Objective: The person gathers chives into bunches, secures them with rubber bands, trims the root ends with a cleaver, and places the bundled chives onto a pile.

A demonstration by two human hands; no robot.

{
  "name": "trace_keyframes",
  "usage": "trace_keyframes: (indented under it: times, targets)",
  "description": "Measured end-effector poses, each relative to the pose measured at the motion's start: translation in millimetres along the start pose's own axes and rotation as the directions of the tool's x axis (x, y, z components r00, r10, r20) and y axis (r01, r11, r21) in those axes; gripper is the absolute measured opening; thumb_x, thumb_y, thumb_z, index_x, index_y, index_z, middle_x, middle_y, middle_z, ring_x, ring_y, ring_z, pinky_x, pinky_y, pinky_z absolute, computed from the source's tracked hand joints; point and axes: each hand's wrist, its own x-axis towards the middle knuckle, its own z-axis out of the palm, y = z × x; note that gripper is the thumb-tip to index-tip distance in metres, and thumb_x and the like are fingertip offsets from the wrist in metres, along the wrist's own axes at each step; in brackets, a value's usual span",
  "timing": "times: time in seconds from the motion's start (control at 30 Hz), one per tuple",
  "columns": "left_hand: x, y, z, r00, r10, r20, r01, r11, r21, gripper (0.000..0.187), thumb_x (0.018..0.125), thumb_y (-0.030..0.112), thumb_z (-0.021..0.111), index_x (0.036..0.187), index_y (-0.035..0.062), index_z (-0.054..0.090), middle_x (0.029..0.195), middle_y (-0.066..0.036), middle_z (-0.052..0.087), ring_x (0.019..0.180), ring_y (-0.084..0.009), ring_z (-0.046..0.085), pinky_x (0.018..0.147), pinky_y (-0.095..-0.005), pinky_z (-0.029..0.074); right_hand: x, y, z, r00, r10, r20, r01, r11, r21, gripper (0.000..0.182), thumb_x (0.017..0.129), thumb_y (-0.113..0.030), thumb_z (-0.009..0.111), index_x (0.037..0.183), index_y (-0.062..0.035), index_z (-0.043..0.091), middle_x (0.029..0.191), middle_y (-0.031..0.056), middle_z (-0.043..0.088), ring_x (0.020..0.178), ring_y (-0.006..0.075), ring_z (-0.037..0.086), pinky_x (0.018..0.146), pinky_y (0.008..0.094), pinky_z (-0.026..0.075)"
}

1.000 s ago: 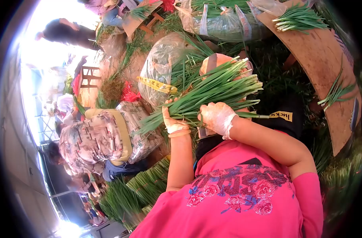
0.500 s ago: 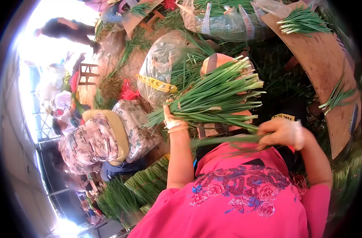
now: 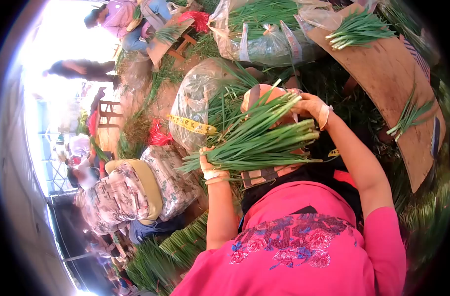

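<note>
A thick bunch of garlic chives (image 3: 264, 140), green leaves to the left and pale stem ends to the right, lies across in front of my lap. My left hand (image 3: 208, 166) is wrapped round its leaf end from below. At the upper stem ends, my right hand (image 3: 311, 107) has its fingers closed on some of the stalks, its fingertips partly hidden. Both hands wear light bands near the wrist. Under the bunch shows an orange and brown striped surface (image 3: 257, 94), mostly covered.
Right of me is a curved brown board (image 3: 373, 69) carrying a chive bundle (image 3: 360, 28) and a few loose chives (image 3: 410, 117). Ahead stand clear plastic bags (image 3: 190, 98) with greens. A person in a patterned top (image 3: 121, 197) sits at left, near stacked chives (image 3: 185, 239).
My right hand has moved up and away from the bunch's near side, where it held a few loose blades, to the far stem ends. My left hand keeps its hold. The view has shifted slightly.
</note>
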Motion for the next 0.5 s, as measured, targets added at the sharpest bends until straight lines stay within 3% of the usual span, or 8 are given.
trace_keyframes:
  times: [0.1,0.13,0.17,0.23,0.3,0.37,0.43,0.5]
  targets:
    - [-74,33,65,0.938,0.112,0.327,-0.192,0.956,0.223,0.024,0.091,0.034,0.055,0.075,0.0163,0.052,0.076,0.003,0.056,0.081,-0.0192,0.058,0.086,-0.0527,0.049,-30,-38,27,0.965,-0.256,-0.054,0.261,0.923,0.282,0.010,0.088,-0.014,0.059,0.092,-0.0044,0.059,0.093,0.0083,0.063,0.087,0.0167,0.062,0.080,0.0294,0.050]
    - [-71,49,62,0.845,0.171,0.506,-0.239,0.969,0.071,0.024,0.091,0.031,0.054,0.073,0.0153,0.050,0.073,0.001,0.054,0.077,-0.0198,0.057,0.083,-0.0564,0.049,-46,-50,27,0.910,-0.414,0.028,0.387,0.872,0.299,0.009,0.087,-0.011,0.059,0.092,-0.0035,0.058,0.092,0.0071,0.063,0.088,0.0185,0.062,0.080,0.0301,0.050]
    - [-91,52,82,0.667,0.106,0.738,0.121,0.961,-0.248,0.023,0.091,0.029,0.054,0.074,0.0140,0.049,0.074,-0.001,0.053,0.075,-0.0195,0.055,0.082,-0.0538,0.050,-57,-60,27,0.943,-0.327,-0.063,0.333,0.930,0.157,0.012,0.084,-0.013,0.060,0.089,-0.0026,0.059,0.096,0.0088,0.063,0.089,0.0189,0.062,0.080,0.0312,0.049]
    - [-68,52,74,0.763,0.194,0.617,-0.411,0.882,0.231,0.024,0.091,0.029,0.055,0.074,0.0129,0.049,0.074,-0.003,0.053,0.075,-0.0185,0.052,0.083,-0.0504,0.049,-59,-48,13,0.956,-0.275,-0.102,0.252,0.948,-0.192,0.012,0.082,-0.012,0.063,0.086,-0.0010,0.061,0.095,0.0092,0.065,0.088,0.0181,0.062,0.080,0.0300,0.049]
    - [-23,46,46,0.914,0.056,0.402,-0.182,0.942,0.282,0.024,0.092,0.027,0.053,0.075,0.0104,0.049,0.077,-0.004,0.053,0.079,-0.0210,0.054,0.085,-0.0445,0.050,-49,-14,-16,0.986,-0.139,-0.092,0.102,0.941,-0.324,0.011,0.081,-0.011,0.064,0.082,-0.0001,0.065,0.074,0.0060,0.064,0.065,0.0108,0.057,0.059,0.0243,0.046]
    - [-3,48,24,0.947,0.054,0.317,-0.109,0.981,0.160,0.024,0.093,0.028,0.051,0.076,0.0099,0.051,0.078,-0.004,0.054,0.084,-0.0246,0.056,0.091,-0.0485,0.047,-68,-7,-38,0.932,-0.141,-0.334,0.018,0.938,-0.345,0.013,0.082,-0.012,0.063,0.083,0.0012,0.065,0.074,0.0070,0.065,0.065,0.0112,0.056,0.060,0.0243,0.046]
    - [-12,46,14,0.973,0.053,0.226,-0.072,0.994,0.079,0.025,0.094,0.029,0.050,0.078,0.0096,0.051,0.079,-0.004,0.054,0.089,-0.0284,0.057,0.093,-0.0542,0.045,-84,-9,-59,0.886,-0.178,-0.427,0.005,0.927,-0.374,0.013,0.084,-0.011,0.061,0.083,0.0013,0.065,0.076,0.0081,0.066,0.066,0.0119,0.057,0.062,0.0239,0.046]
    - [-41,41,40,0.985,0.064,0.161,-0.070,0.997,0.032,0.025,0.093,0.029,0.050,0.078,0.0094,0.051,0.080,-0.004,0.055,0.094,-0.0314,0.058,0.092,-0.0586,0.045,-89,-14,-71,0.895,-0.025,-0.445,-0.183,0.889,-0.420,0.024,0.088,-0.020,0.057,0.083,0.0016,0.065,0.075,0.0099,0.066,0.071,0.0176,0.060,0.068,0.0295,0.048]
